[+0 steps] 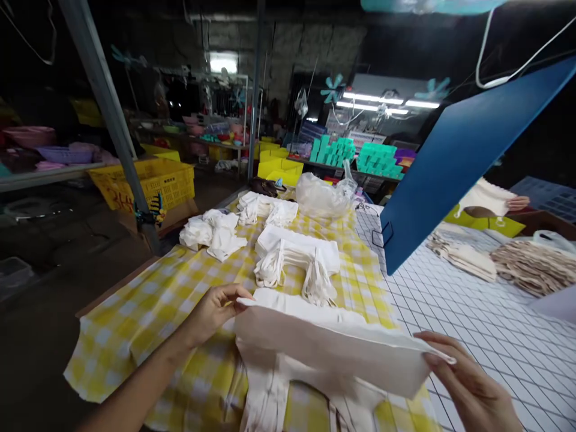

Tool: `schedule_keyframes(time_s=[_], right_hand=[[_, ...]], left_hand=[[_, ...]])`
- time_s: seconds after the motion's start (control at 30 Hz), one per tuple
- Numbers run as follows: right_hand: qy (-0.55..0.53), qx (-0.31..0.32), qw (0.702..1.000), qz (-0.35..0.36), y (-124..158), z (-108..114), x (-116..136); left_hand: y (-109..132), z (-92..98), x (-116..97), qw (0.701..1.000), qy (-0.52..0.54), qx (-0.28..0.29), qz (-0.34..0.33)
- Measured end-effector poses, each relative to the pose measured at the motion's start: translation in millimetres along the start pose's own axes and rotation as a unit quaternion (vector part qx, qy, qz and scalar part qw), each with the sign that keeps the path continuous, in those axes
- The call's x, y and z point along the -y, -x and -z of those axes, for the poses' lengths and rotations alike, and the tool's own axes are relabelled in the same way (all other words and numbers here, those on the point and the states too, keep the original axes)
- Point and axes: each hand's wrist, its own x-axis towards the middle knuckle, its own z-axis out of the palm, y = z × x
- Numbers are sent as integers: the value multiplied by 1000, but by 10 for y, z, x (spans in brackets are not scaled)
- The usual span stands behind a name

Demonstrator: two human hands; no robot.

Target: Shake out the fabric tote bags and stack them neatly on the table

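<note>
I held a cream cloth bag (333, 351) flat above the yellow checked cloth (148, 306), its straps hanging down. My left hand (216, 312) pinched one corner, my right hand (468, 384) the other. Beyond the bag lay a folded stack (297, 255).

table (472, 324), yellow checked cloth (148, 312), perhaps folded bags (297, 255)

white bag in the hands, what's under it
Under the white bag, pinched by the left hand and right hand, lie more white bags' handles on the yellow checked cloth. Their bodies are covered.
</note>
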Motion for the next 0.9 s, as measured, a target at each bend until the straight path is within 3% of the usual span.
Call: schedule_keyframes(time_s=[0.13, 0.23, 0.43, 0.63, 0.7, 0.8, 0.9], right_hand=[[-44, -61, 997, 1, -459, -64, 379], [-70, -89, 993, 19, -735, -193, 551], [-75, -92, 993, 28, -1016, -492, 461], [-91, -89, 992, -11, -1175, -610, 243], [-98, -96, 990, -16, -1330, -674, 242], [-114, -93, 988, -34, -1705, -872, 200], [-80, -86, 992, -50, -2147, -1193, 3]], left_hand=[[-339, 99, -362, 992, 70, -97, -45], [-605, 174, -450, 983, 99, -143, -53], [-907, 275, -252, 981, 83, -170, -49], [-1105, 323, -115, 985, 100, -136, -28], [-1329, 321, -107, 982, 121, -141, -20], [-1851, 283, -15, 982, 99, -161, -23], [-2448, 204, 230, 974, -88, -209, -3]])
